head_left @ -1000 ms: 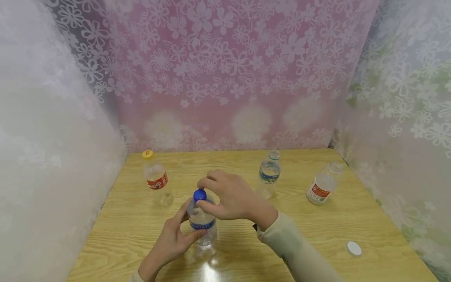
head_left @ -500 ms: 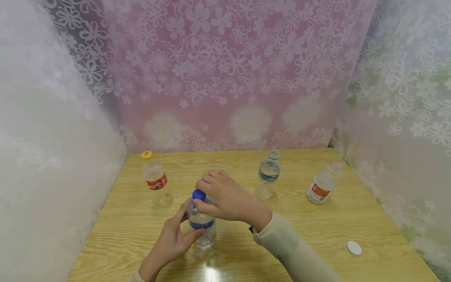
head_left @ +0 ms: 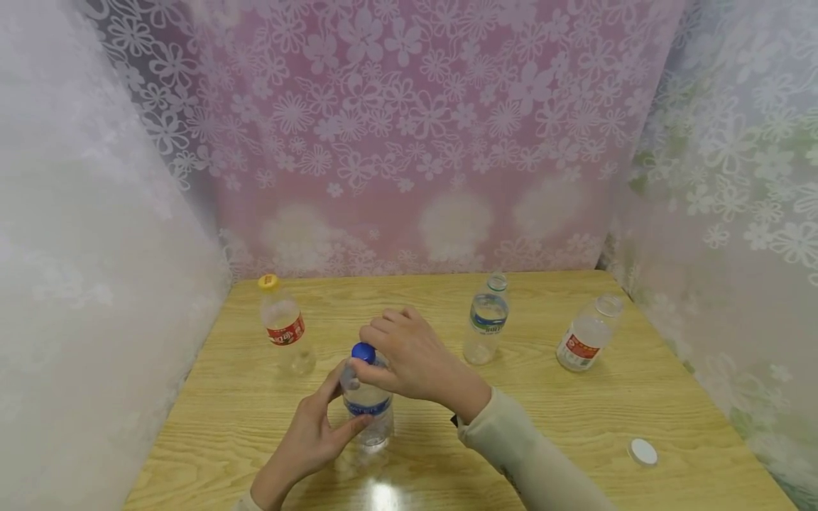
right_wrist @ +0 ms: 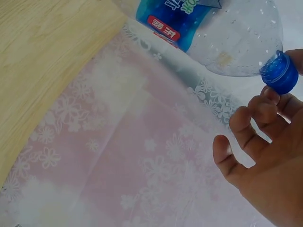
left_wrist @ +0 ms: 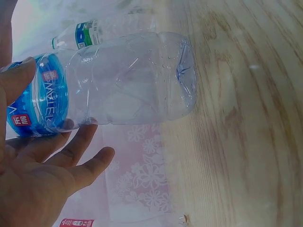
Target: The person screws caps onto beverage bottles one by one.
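Observation:
A clear plastic water bottle point(head_left: 378, 427) with a blue label point(left_wrist: 49, 94) stands upright near the front of the table. My left hand point(head_left: 314, 431) grips it around the label, thumb on the near side and fingers behind. At the top, my right hand point(head_left: 409, 358) pinches the blue cap point(head_left: 363, 353) between thumb and index finger. In the right wrist view, the cap point(right_wrist: 280, 72) sits on the bottle's neck, and the other fingers of that hand are curled away from it.
A red-labelled bottle point(head_left: 285, 331) with a yellow cap stands at the left. Behind my right hand is an uncapped bottle point(head_left: 488, 319) with a blue-green label. Farther right stand an open wide-mouthed bottle point(head_left: 583, 342) and a loose white lid point(head_left: 642, 451) on the wooden table point(head_left: 543, 433).
My right hand's fingers and wrist have turned slightly about the blue cap, the wrist shifting a little left. My left hand and the bottle stay in place.

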Available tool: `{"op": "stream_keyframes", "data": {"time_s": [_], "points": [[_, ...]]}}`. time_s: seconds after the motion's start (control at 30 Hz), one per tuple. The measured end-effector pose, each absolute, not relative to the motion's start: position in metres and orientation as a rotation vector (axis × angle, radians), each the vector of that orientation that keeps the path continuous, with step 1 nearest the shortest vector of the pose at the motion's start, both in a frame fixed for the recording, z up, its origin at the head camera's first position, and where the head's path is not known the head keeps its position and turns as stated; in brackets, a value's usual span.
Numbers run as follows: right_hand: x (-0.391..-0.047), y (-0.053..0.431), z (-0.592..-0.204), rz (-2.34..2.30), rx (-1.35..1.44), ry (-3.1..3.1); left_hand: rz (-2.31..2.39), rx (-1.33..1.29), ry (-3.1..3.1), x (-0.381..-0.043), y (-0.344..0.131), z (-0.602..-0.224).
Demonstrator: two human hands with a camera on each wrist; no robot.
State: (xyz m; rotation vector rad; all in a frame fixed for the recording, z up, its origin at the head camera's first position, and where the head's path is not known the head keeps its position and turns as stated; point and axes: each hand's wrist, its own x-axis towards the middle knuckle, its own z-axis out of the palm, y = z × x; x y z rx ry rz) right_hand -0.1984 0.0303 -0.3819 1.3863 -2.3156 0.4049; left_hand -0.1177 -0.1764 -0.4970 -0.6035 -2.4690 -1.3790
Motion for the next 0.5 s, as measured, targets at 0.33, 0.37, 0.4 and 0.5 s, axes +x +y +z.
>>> {"op": "stream_keyframes", "data": {"time_s": [0.33, 0.37, 0.4, 0.5], "points": [[-0.196, 0.040, -0.388, 0.799, 1.435, -2.484, -1.412, -0.649, -2.428, -0.118, -0.174, -0.496], [-0.195, 0.041, -0.390, 0.857, 1.435, -2.505, -1.425, -0.638, -2.430, -0.118, -0.174, -0.496], [-0.195, 0.043, -0.392, 0.903, 1.433, -2.523, -1.439, -0.624, -2.433, -0.118, -0.174, -0.496], [-0.194, 0.047, -0.400, 1.055, 1.426, -2.553, -1.472, -0.581, -2.447, -0.117, -0.173, -0.496]]}}
